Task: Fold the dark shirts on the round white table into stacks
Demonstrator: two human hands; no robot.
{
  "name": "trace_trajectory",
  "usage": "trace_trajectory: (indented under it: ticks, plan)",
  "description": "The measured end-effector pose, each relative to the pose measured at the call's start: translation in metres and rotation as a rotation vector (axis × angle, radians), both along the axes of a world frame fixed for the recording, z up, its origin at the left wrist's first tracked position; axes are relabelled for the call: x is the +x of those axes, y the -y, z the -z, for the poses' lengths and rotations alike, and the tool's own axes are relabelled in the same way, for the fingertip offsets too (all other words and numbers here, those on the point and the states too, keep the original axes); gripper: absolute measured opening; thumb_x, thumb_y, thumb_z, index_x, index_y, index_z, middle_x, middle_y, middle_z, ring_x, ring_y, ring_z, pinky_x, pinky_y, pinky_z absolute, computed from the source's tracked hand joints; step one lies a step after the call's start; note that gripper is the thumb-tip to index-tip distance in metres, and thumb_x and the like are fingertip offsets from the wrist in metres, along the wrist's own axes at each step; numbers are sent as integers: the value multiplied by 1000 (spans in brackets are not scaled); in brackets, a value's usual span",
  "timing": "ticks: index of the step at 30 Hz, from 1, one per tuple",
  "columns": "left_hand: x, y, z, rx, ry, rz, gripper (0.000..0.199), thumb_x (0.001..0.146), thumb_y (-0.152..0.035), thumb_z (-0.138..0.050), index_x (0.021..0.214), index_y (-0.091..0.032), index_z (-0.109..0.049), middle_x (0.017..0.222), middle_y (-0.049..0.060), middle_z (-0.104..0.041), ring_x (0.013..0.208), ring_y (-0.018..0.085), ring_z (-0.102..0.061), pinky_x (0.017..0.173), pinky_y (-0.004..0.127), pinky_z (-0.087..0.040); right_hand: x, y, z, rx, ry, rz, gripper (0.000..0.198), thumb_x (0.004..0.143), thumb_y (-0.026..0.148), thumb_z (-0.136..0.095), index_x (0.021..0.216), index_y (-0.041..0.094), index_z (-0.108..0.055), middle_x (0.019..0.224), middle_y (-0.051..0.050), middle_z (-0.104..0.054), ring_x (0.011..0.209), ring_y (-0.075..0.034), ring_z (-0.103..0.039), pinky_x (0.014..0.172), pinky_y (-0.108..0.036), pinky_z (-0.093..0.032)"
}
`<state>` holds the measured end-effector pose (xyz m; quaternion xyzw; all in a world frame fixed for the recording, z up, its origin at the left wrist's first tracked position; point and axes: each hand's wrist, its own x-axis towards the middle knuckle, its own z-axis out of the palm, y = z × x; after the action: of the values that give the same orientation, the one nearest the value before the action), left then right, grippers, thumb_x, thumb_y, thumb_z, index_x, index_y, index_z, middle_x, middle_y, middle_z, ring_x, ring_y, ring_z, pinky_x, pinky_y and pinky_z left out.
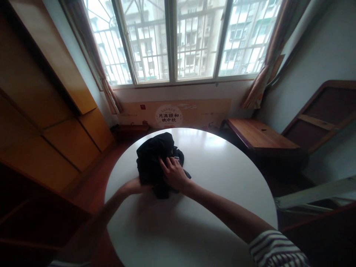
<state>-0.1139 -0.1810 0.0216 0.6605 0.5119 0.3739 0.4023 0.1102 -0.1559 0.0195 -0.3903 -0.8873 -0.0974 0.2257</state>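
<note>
A bunched black cloth item (155, 152), perhaps a bag or a garment, sits in a heap on the round white table (219, 178). A small white-edged detail shows at its right side, too small to make out. My right hand (176, 174) rests on the near right side of the heap, fingers apart and touching the fabric, the thumb hidden. Coming in from the left, my left hand (140, 185) reaches under the heap's lower left edge. Black fabric covers its fingers, so I cannot see how they are placed. A short flap of cloth hangs between the two hands.
A wooden side table (261, 135) stands at the right, near a folded panel (325, 115) leaning on the wall. Yellow-brown cabinets (63, 148) line the left. Beyond the table are a printed banner (194, 113) and a barred window (172, 40) with curtains.
</note>
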Motion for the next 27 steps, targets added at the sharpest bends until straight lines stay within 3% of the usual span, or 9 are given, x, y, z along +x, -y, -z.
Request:
trace_trajectory:
  ticks: [2,4,6,8,11,13,15,19,27]
  plan:
    - [-10,9,-35,-121,-264,237,20,61,-43,-81,71,-26,-77,68,3,-72,62,26,-67,64,33,-55,-9,6,8,68,36,-38,67,90,17,-48,155,10,-31,136,-24,-50,124,-38,-44,108,-54,-32]
    - [-12,16,-67,-115,-423,367,21,76,-46,-71,73,-26,-77,67,2,-71,61,22,-66,64,29,-54,-19,13,11,97,55,-75,65,92,17,-47,155,12,-31,139,-24,-49,131,-39,-40,113,-56,-25]
    - [-7,14,-88,107,-447,261,26,84,-47,-63,84,-26,-78,82,3,-74,76,23,-68,76,30,-54,-24,20,9,71,44,-116,68,92,29,-52,155,12,-30,143,-25,-46,136,-42,-35,114,-60,-21]
    - [1,-1,-93,375,-473,60,33,87,-49,-61,107,-27,-75,111,6,-71,108,29,-64,98,39,-48,-22,28,5,16,11,-145,80,90,48,-56,155,12,-28,148,-26,-39,140,-46,-27,113,-66,-17]
    - [8,-37,-75,556,-526,-85,62,82,-54,-66,137,-27,-57,146,7,-52,139,37,-38,115,53,-30,-12,39,2,-78,-38,-96,113,71,73,-66,158,15,-21,158,-28,-22,143,-55,-8,106,-78,-6]
    - [7,-57,-56,534,-499,-68,65,84,-55,-64,141,-25,-53,147,8,-50,139,35,-40,115,51,-32,-7,45,7,-174,-65,3,132,57,75,-76,159,21,-13,162,-27,-6,141,-60,3,98,-85,-6]
    - [3,-68,-40,502,-438,-57,59,89,-55,-59,138,-23,-55,141,9,-56,130,30,-51,112,44,-38,-8,46,17,-293,-90,102,138,53,71,-81,160,27,-6,163,-25,5,138,-65,6,93,-87,-13]
    - [-13,-74,-24,497,-382,-100,56,88,-55,-59,133,-22,-60,134,8,-62,123,28,-58,108,41,-43,-21,26,33,-387,-132,158,127,63,65,-79,159,30,-5,162,-24,8,138,-64,-10,98,-77,-24]
    - [-56,-118,-11,435,-399,-358,58,87,-61,-55,123,-16,-66,123,13,-67,118,30,-61,105,42,-45,-37,-86,21,-267,-34,-108,107,72,51,-79,157,18,-23,161,-26,-11,133,-44,-38,104,-53,-37]
